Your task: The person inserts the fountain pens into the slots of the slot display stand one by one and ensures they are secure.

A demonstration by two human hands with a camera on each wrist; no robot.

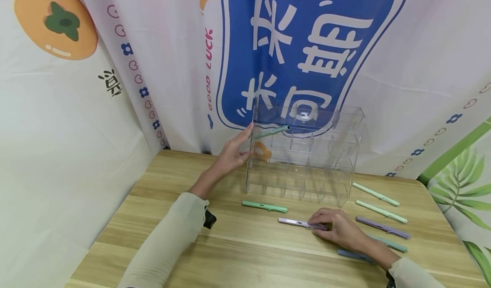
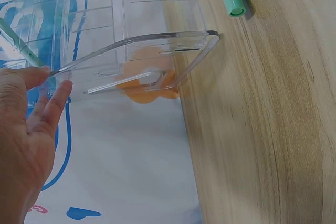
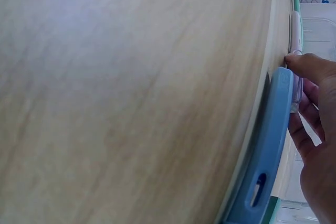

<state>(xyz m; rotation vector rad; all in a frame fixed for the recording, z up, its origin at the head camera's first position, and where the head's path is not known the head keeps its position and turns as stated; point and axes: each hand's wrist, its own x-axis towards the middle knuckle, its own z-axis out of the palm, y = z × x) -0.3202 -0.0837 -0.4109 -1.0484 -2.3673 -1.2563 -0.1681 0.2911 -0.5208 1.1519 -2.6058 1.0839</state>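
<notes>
A clear acrylic display rack (image 1: 264, 185) with several divided tiers stands at the back of the table. My left hand (image 1: 231, 154) holds the rack's left side edge, thumb and fingers on either face of the panel in the left wrist view. One teal pen (image 1: 274, 131) lies in an upper tier, sticking out at a slant close to that hand. My right hand (image 1: 339, 228) pinches a lilac pen (image 1: 293, 223) at its right end, low over the table in front of the rack. The right wrist view shows thumb and fingertips around this pen (image 3: 296, 30).
A green pen (image 1: 264, 206) lies before the rack's left part. To the right lie two pale green pens (image 1: 376, 194), a purple pen (image 1: 382, 227), a teal pen (image 1: 391, 243) and a blue pen (image 1: 354, 255), partly under the right forearm. A printed cloth (image 1: 184, 66) hangs behind the wooden table (image 1: 153, 211).
</notes>
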